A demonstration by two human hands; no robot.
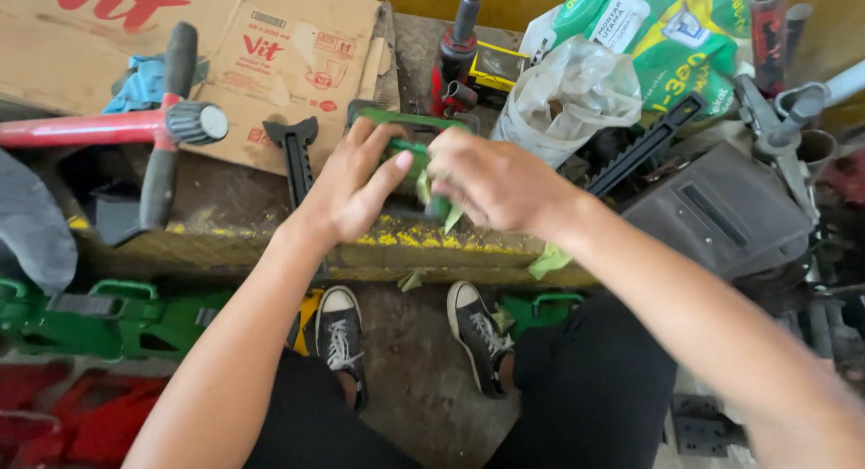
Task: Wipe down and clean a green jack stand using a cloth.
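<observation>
Nearest the camera, two black sneakers stand on the dirty floor, with green metal parts lying to their left. Just above, on the yellow-flecked ledge, both hands meet over a green metal piece. The left hand is curled about halfway, fingers wrapped over the piece's near side and thumb pointing toward the other hand. The right hand is closed loosely around the piece's right part, pinching a scrap of pale green tape that hangs from it. A black bracket lies just left of the hands. Farther back sit flattened cardboard, a red-handled tool, a clear plastic bag and a green sack.
</observation>
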